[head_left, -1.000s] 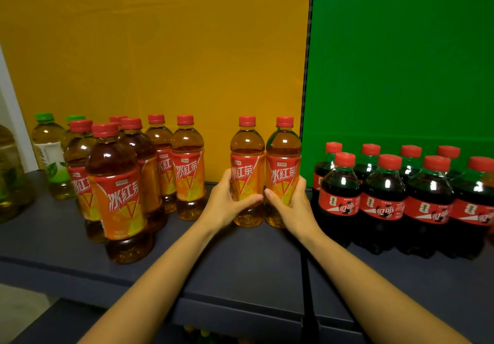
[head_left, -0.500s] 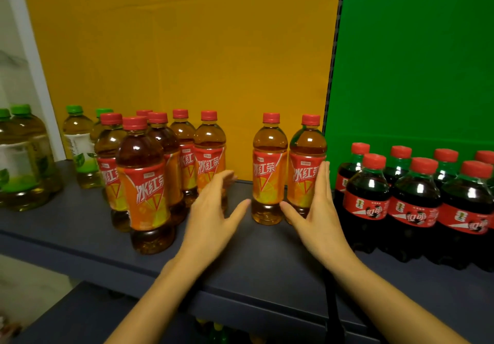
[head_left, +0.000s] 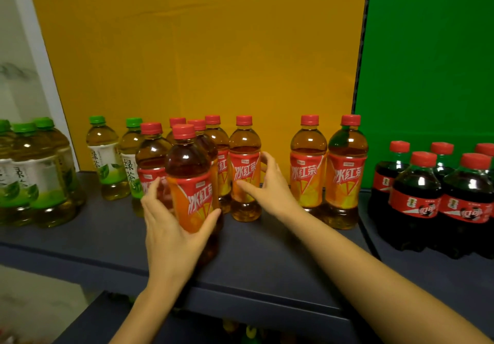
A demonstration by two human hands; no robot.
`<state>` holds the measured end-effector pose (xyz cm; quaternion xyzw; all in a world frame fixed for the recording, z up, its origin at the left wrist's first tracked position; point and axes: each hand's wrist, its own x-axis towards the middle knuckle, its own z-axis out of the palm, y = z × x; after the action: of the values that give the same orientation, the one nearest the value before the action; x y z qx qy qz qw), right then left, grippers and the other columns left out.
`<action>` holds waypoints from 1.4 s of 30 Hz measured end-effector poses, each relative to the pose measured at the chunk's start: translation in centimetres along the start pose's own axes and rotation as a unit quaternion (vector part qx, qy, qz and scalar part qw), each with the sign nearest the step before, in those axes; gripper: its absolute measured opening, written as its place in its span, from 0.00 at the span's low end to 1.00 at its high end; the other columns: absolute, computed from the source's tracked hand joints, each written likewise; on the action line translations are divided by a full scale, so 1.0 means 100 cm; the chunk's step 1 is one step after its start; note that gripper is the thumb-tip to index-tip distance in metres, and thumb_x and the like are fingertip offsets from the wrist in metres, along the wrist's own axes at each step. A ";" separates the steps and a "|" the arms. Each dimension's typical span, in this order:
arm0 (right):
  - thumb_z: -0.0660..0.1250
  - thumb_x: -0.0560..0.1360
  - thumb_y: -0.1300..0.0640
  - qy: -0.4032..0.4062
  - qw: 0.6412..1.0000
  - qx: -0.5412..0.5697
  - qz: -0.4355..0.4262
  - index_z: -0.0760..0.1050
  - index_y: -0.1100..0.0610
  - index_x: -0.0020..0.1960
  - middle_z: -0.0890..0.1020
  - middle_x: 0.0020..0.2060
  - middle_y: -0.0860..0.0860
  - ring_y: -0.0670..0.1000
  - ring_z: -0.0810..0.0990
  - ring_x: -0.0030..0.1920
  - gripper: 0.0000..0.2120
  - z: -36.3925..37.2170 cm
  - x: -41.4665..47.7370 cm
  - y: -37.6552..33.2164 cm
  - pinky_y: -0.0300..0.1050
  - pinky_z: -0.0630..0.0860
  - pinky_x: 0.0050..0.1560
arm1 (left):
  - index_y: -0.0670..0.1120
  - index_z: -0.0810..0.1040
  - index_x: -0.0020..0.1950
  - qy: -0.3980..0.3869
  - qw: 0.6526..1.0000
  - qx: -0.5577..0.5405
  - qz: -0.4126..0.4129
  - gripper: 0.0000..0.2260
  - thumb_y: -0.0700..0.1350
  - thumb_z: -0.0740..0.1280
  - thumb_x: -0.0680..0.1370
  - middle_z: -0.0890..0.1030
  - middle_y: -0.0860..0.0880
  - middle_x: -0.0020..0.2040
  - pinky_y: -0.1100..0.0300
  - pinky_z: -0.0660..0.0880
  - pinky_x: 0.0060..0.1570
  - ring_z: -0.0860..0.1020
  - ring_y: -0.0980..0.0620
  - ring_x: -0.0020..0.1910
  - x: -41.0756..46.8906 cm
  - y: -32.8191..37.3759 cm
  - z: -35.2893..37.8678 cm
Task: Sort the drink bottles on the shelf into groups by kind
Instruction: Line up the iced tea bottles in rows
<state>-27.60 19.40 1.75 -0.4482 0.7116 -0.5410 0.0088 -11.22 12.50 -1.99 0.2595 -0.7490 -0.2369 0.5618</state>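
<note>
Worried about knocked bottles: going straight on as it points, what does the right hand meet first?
The red-capped tea bottle at its fingertips; the right hand seems nearly touching it, depth unclear.

1. The left grip (head_left: 171,228) curls round the front tea bottle (head_left: 187,161), thumb on its right side and fingers on its left.
2. The right grip (head_left: 270,191) lays nearly straight fingers on a rear tea bottle (head_left: 244,143), thumb raised.
3. Both forearms are bare and reach forward.
</note>
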 end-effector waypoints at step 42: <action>0.71 0.68 0.50 0.140 0.990 0.007 0.034 0.60 0.52 0.68 0.75 0.57 0.45 0.42 0.75 0.57 0.33 -0.120 -0.094 0.043 0.42 0.73 0.59 | 0.58 0.66 0.59 -0.365 0.889 -0.278 -0.014 0.31 0.57 0.73 0.59 0.75 0.60 0.56 0.63 0.75 0.54 0.75 0.63 0.56 -0.005 0.065 0.105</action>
<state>-30.64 34.64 -1.07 -0.3440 0.7166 -0.6028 -0.0692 -22.08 18.43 -0.82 -0.0015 -0.8012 -0.5208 0.2947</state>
